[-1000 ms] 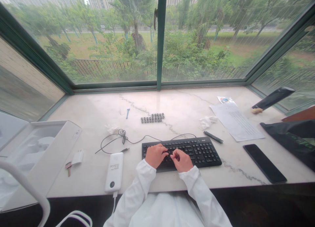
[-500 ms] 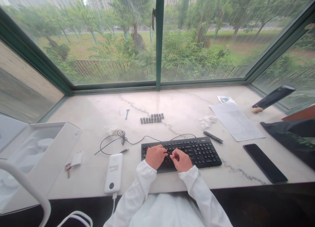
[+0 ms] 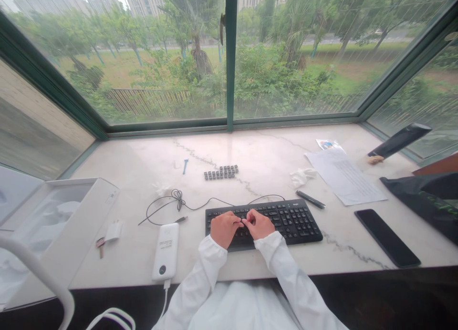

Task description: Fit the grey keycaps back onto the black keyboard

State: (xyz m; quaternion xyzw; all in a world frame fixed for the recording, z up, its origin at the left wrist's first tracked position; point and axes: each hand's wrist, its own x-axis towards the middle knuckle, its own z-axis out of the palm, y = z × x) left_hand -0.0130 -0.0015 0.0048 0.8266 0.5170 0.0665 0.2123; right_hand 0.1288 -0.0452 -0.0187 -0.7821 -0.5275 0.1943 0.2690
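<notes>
Both bare hands are over the black plastic keyboard (image 3: 298, 220), which lies flat under and around them on the pale, grey-veined stone sill (image 3: 257, 265). It's set crosswise to the person, long axis running left to right, its right end angled slightly farther away. The number pad sits out past the right hand (image 3: 260, 225), and the long near edge faces the person. A thin black cable (image 3: 214, 199) comes off the far edge and trails left, coiling beyond the left hand (image 3: 223, 229).

The hands have their fingers curled in, fingertips drawn close together over the keys. From where I stand I can't tell whether either is pinching something; the fingers cover whatever is between them, and they hide a good part of the left half of the keys too. The key lettering is too small to read.

Straight beyond the hands sit rows of small dark square pieces (image 3: 221, 172), with a slim blue tool (image 3: 185, 166) off to their left. A white power bank (image 3: 166, 251) lies left of the left hand; a black phone (image 3: 387, 238) lies well right of the right hand. Off to the far left, the open white box (image 3: 77, 225) is cut off by the edge of the view.
</notes>
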